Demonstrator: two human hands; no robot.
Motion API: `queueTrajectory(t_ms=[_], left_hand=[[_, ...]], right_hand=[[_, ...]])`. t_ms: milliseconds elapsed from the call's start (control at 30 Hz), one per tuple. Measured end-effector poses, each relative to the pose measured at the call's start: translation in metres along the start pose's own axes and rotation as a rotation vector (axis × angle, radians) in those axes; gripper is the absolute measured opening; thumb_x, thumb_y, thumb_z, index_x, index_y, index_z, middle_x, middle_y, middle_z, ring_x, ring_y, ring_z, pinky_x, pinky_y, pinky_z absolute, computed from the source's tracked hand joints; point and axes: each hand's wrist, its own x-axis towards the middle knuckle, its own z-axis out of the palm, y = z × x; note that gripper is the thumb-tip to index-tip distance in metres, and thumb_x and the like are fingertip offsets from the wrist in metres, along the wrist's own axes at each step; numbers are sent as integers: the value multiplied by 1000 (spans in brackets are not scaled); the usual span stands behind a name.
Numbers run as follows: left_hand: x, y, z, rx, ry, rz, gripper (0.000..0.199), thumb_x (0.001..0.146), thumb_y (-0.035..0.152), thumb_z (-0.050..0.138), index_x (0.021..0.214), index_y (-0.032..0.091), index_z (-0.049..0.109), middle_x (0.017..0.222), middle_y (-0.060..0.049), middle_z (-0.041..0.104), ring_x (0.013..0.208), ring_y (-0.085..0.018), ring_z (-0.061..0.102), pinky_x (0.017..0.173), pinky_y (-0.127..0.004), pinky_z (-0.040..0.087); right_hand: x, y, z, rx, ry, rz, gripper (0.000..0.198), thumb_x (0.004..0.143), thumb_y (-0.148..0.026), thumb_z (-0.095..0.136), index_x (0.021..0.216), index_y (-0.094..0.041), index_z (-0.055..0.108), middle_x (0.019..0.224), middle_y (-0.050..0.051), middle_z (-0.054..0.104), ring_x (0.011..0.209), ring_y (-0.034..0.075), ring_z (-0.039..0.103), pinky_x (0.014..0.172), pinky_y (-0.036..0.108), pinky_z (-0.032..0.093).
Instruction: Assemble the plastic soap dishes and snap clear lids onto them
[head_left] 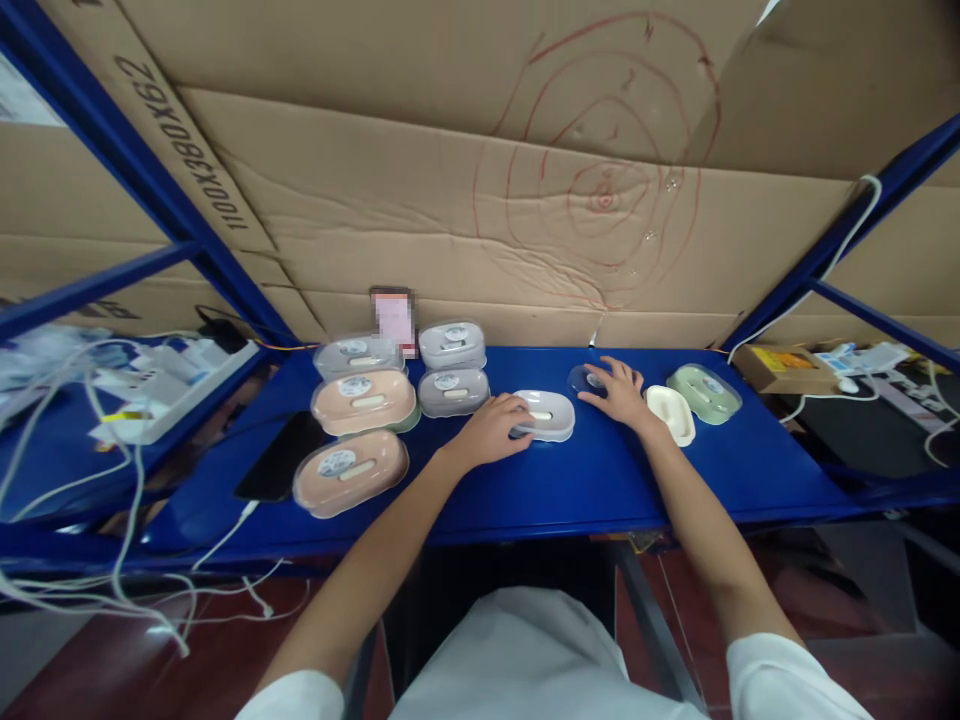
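Note:
My left hand (pixel 496 430) grips the left end of a pale grey oval box (pixel 551 412), with its fingers over the top and its thumb along the near side. A light bar-shaped piece shows in the middle of that box. To the right, my right hand (pixel 621 393) holds a transparent plastic lid (pixel 585 379) by its right side, low over the blue table (pixel 585 490). Just right of that hand lies a cream oval tray (pixel 671 415). Beyond it sits a green oval box (pixel 705 393) under a transparent cover.
Several lidded boxes stand at the left, including a peach box (pixel 351 472) and a grey box (pixel 454 391). A black phone (pixel 281 458) lies beside them. Another phone (pixel 394 320) leans on the cardboard wall (pixel 420 200). White cables (pixel 135 500) hang at far left.

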Motion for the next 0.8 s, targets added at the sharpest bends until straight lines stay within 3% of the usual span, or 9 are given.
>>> queueTrajectory(t_ms=[133,200,267,367,533,667,800], left_hand=[[-3,-2,2,-53,20,-46,24,94,34,75,115,22,77,162,-13,48,153,-36,47,128,-54,41],[-3,-3,6,-74,32,-83,48,94,37,78,137,21,67,169,-17,37,158,-37,41,130,-54,40],[-3,-4,10,-117,52,-128,84,90,41,83,161,20,43,171,-21,32,161,-39,37,131,-56,37],[-1,-8,15,-222,77,-166,113,88,45,86,172,23,15,174,-22,31,162,-38,36,132,-59,34],[0,-16,22,-265,82,-176,114,89,54,84,173,21,14,171,-25,37,158,-41,42,129,-63,36],[0,-21,24,-259,90,-179,110,88,56,83,172,22,20,168,-23,42,155,-42,45,128,-65,37],[0,-20,22,-263,65,-190,113,86,54,85,172,22,19,168,-24,40,155,-42,44,128,-64,37]], right_hand=[[-6,-4,-7,49,-49,-24,82,92,-74,68,159,-27,57,158,20,57,144,46,53,112,70,47],[-6,-15,-11,86,-46,-79,78,98,-72,61,162,-26,53,159,17,57,145,39,56,116,61,48],[-9,-36,-13,122,-55,-165,73,103,-69,56,163,-28,51,162,12,56,147,32,56,121,51,48],[-18,-73,-10,135,-93,-306,74,102,-71,57,163,-30,52,165,10,53,149,32,54,122,50,47],[-32,-110,-3,36,-82,-418,80,102,-74,54,166,-27,47,170,16,46,152,43,46,119,63,44],[-32,-108,-7,57,-132,-435,83,102,-72,55,170,-28,39,174,15,39,155,44,40,122,65,42],[-28,-93,-16,217,-191,-514,86,101,-68,61,172,-26,34,175,16,37,161,38,37,127,61,39]])
